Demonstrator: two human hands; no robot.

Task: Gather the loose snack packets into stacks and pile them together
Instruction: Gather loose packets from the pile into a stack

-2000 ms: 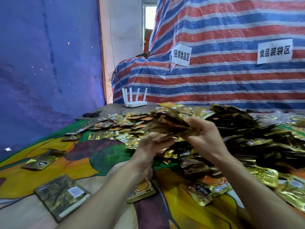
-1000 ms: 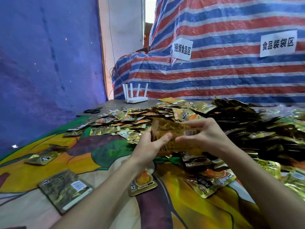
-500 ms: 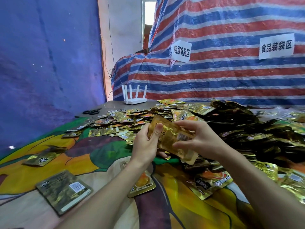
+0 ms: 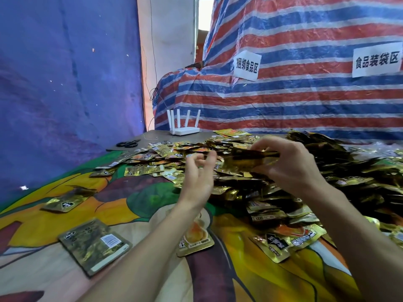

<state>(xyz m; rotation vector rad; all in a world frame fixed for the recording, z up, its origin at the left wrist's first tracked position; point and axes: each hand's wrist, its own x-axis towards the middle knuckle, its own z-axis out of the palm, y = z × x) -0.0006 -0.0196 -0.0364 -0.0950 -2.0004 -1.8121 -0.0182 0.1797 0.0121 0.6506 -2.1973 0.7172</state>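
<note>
**One-handed hold on a slippery bundle above the heap**

The likeliest slip is that the thin bundle of glossy gold foil snack packets (image 4: 250, 156) fans out and sheds packets from its unsupported left end. They would fall back into the wide heap of loose gold foil packets (image 4: 250, 192) directly below, and you would have to gather them again. Your right hand (image 4: 290, 168) alone grips the bundle's right end, fingers curled over the top, holding it in the air above the surface (image 4: 139, 199) with its colourful cartoon-print cloth. Your left hand (image 4: 197, 177) hovers just beside the bundle's free end, apart from it, fingers loosely curled round nothing. A squared-up stack of gold packets with a white barcode label (image 4: 93, 245) lies well apart at the near left, and carrying the bundle that far one-handed could skew it.
</note>
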